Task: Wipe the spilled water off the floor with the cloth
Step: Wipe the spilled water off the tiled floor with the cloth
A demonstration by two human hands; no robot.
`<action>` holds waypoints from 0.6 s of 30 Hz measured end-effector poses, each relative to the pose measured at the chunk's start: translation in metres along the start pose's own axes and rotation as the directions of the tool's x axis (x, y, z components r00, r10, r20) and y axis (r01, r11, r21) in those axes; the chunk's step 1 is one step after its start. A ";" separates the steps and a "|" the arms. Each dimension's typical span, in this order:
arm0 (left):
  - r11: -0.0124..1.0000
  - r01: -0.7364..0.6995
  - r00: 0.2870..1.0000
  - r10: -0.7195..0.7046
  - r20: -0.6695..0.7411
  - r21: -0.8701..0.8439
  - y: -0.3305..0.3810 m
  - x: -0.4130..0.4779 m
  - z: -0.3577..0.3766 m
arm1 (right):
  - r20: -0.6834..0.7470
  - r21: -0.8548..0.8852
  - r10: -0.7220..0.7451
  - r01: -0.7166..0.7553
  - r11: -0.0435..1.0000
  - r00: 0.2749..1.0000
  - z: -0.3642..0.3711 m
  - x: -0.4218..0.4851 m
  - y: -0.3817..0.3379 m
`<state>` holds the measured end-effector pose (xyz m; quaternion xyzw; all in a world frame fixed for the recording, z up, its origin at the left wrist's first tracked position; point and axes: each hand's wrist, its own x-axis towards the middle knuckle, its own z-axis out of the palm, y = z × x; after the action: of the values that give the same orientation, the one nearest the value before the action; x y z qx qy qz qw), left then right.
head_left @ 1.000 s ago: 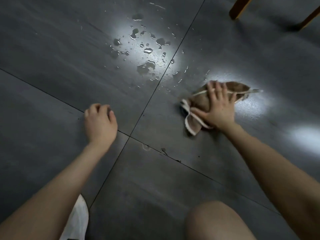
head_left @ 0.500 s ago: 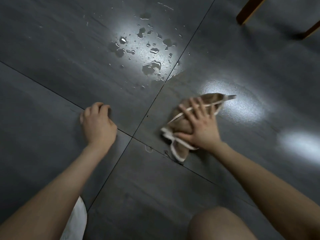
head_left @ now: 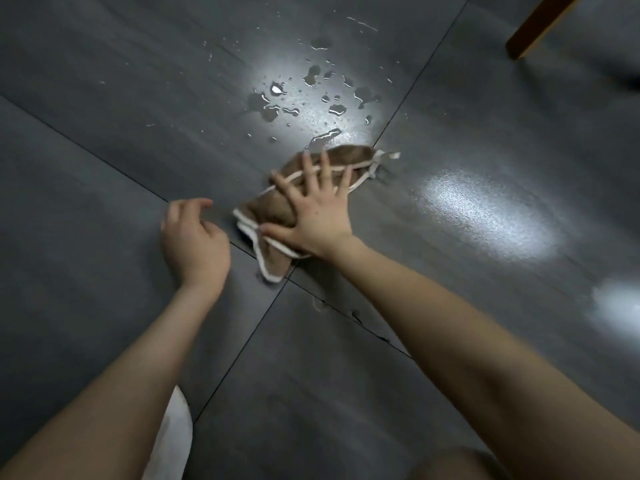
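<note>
A brown cloth (head_left: 349, 155) with a white hem lies crumpled on the dark grey floor tiles (head_left: 104, 209), across a tile joint. My right hand (head_left: 315, 213) presses flat on it with the fingers spread. Just beyond the cloth, spilled water (head_left: 311, 98) sits as scattered puddles and droplets in a patch of reflected light. My left hand (head_left: 194, 240) rests on the floor to the left of the cloth, fingers loosely curled, holding nothing.
A wooden furniture leg (head_left: 533, 29) stands at the top right. My bare knee (head_left: 457, 465) shows at the bottom edge, and a white shoe or garment (head_left: 173, 438) lies under my left forearm. Bright light reflections lie on the tiles to the right.
My right hand has slid the cloth leftward and nearer to me, then up toward the puddles. My left hand has stayed on the floor, its fingers a little looser.
</note>
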<state>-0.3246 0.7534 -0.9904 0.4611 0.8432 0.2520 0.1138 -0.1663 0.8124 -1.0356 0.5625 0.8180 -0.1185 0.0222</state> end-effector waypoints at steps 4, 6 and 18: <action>0.996 -0.046 0.998 0.043 0.036 0.078 -0.001 0.015 -0.020 | -0.022 -0.049 -0.351 0.350 0.935 0.936 0.015 -0.079 0.009; 0.994 -0.057 0.997 0.051 0.061 0.098 0.000 0.020 -0.024 | -0.048 -0.077 -0.309 0.305 0.949 0.950 0.010 -0.107 0.068; 0.974 -0.190 0.979 0.180 0.092 0.124 0.015 0.022 -0.021 | 0.035 -0.034 0.130 -0.129 0.991 0.991 -0.004 -0.010 0.009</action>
<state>-0.3347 0.7721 -0.9633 0.5539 0.8061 0.1867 0.0927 -0.1540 0.8071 -1.0313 0.6115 0.7811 -0.1142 0.0541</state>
